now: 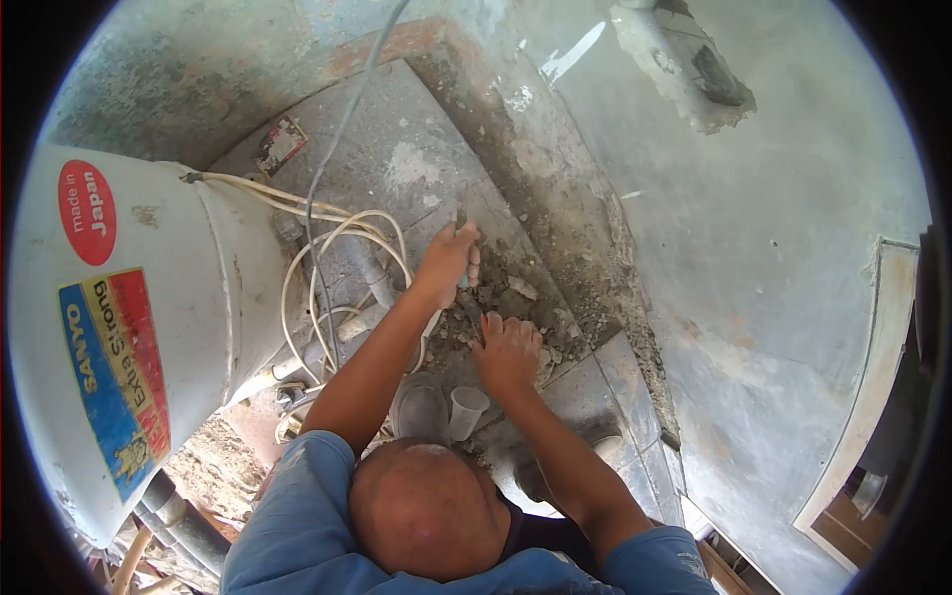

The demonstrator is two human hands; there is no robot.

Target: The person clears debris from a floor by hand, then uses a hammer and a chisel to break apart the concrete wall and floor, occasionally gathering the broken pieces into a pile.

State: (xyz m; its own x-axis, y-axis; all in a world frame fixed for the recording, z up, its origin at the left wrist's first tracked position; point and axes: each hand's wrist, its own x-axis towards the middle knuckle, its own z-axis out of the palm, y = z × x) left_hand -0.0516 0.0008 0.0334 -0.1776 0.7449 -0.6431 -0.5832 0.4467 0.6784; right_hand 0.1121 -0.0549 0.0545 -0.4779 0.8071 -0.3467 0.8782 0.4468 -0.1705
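My left hand [451, 260] is closed around a slim tool [460, 213] whose thin metal end sticks out past the fingers, pointing away from me. Lower and to the right, my right hand [508, 352] grips an orange-handled tool [484, 325]; its dark end reaches into broken mortar rubble [521, 288] on the tiled floor. I cannot tell the exact kind of either tool. A translucent plastic cup [467, 412] stands just below the right hand, beside a grey shoe [419, 405].
At the left stands a large white water tank [129, 317] with stickers. Pale looped cable [372, 230] and a grey cord [342, 129] lie near my left arm. Pipes [367, 319] run beside them. A plastered wall [754, 248] with a broken-out hole [719, 74] rises at the right.
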